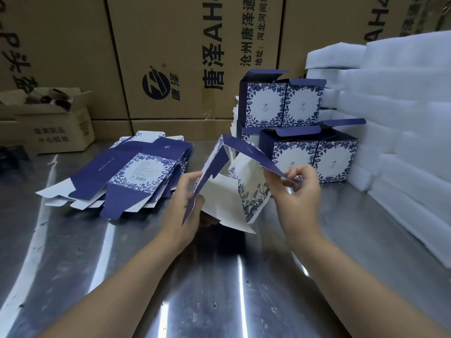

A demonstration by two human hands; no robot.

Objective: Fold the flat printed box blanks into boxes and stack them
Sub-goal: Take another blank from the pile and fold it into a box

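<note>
One half-opened blue-and-white floral printed cardboard box blank [227, 191] is held up over the shiny steel table [219, 276], centre. The left hand [184, 193] grips its left dark-blue panel between thumb and fingers; the right hand [299, 191] pinches the tip of its upper blue flap. A fanned pile of flat blanks [136, 172] lies to the left; their number is hard to count. Behind stand four folded boxes [292, 159], two on two, lids open, perhaps a fifth behind them. A stack of white foam sheets [402, 118] touches them on the right. One small open brown carton [53, 125] sits far left.
</note>
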